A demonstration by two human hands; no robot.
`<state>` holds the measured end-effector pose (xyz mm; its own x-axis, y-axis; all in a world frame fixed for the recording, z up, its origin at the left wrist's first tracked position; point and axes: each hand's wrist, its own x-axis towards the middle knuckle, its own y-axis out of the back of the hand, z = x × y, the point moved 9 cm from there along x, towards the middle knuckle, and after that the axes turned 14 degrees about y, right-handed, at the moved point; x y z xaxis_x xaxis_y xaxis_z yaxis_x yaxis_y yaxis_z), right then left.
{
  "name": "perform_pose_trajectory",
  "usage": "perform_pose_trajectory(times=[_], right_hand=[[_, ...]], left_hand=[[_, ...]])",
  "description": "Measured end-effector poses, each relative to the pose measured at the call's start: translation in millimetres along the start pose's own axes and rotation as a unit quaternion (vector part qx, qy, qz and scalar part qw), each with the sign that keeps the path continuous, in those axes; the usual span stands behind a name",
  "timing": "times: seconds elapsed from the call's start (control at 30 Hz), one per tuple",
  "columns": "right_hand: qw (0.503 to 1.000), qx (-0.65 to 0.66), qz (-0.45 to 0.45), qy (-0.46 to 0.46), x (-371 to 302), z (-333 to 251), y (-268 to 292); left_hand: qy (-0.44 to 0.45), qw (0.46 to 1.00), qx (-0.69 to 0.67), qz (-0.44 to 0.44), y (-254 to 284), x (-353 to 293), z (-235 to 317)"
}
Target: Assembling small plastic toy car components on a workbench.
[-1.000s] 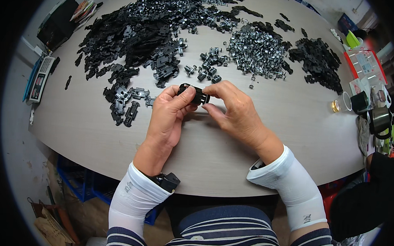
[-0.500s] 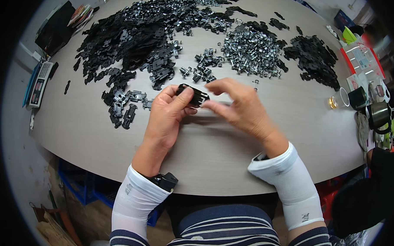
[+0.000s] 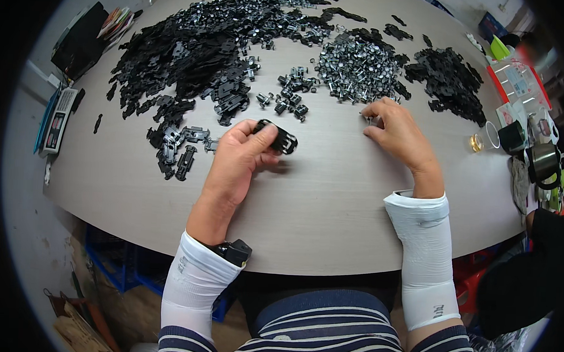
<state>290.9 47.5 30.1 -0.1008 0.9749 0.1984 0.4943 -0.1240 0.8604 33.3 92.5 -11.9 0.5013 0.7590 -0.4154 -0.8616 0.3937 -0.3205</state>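
A black part [image 3: 277, 136] sits in the left hand [image 3: 240, 157], pinched between thumb and fingers and held just above the table [image 3: 331, 196], a little left of the middle. The right hand [image 3: 398, 131] is well apart from it, to the right, with its fingertips down on the tabletop at the near edge of a heap of silvery metal pieces [image 3: 359, 67]; the fingers curl around something small there, but whether they actually grip a piece cannot be told. Between the two hands, slightly farther off, lies a small cluster of mixed parts [image 3: 290, 97]. A broad spread of black parts [image 3: 199, 49] covers the far left of the table, with a few assembled pieces [image 3: 178, 149] lying just left of the left hand. Another black pile [image 3: 450, 79] lies far right. At the right edge stand dark cups [image 3: 528, 150] and a small roll of tape [image 3: 484, 138]; at the left edge lies a calculator [image 3: 57, 118].
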Motion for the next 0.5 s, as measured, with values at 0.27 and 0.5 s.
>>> perform_pose_trajectory(times=[0.27,0.5], right_hand=[[0.983,0.153,0.023,0.101,9.9,-58.6,-22.5],[0.961,0.198,0.106,0.162,4.6,-112.5,-24.7]], left_hand=[[0.014,0.999,0.037,-0.001,-5.7,-3.0,-7.1],[-0.033,0.996,-0.049,0.068,0.1,-6.9,-3.1]])
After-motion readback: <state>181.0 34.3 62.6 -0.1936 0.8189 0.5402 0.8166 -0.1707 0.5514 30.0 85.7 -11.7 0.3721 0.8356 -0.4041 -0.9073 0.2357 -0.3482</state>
